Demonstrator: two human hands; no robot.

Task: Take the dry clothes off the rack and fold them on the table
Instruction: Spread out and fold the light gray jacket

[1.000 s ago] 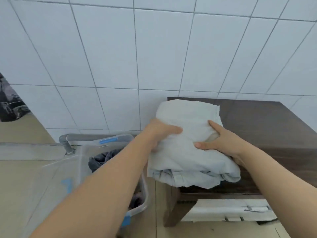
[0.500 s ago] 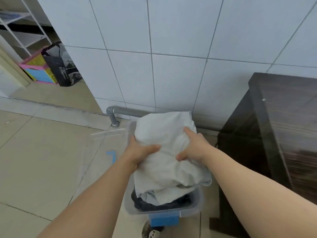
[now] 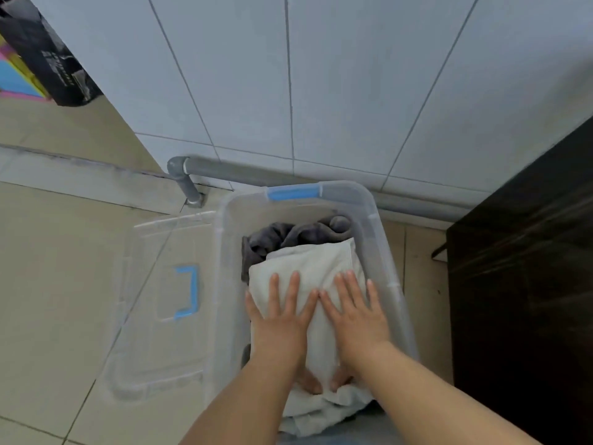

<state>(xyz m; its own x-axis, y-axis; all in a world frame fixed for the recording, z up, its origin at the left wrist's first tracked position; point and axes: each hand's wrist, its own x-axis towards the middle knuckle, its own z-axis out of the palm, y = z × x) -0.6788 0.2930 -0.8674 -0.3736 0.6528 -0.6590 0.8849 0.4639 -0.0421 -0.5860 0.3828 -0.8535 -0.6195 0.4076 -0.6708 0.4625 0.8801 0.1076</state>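
While both hands (image 3: 321,319) lie flat, straight fingers (image 3: 293,284) press the folded cloth (image 3: 321,261).

Under both hands lies a pale off-white folded garment (image 3: 316,271); beyond the fingertips — a dark grey cloth (image 3: 298,234). The clear bin (image 3: 369,200) has a blue handle (image 3: 293,192) — plain, unpatterned.

Folded white cloth (image 3: 316,271), which lay on the worktop (image 3: 529,252) a second ago and was held over the clear bin (image 3: 369,207) half a second ago, now rests inside the bin on the grey clothes (image 3: 288,234). Left hand (image 3: 280,319) and right hand (image 3: 356,313) have changed from gripping its sides to pressing flat on top, fingers (image 3: 293,284) straight.
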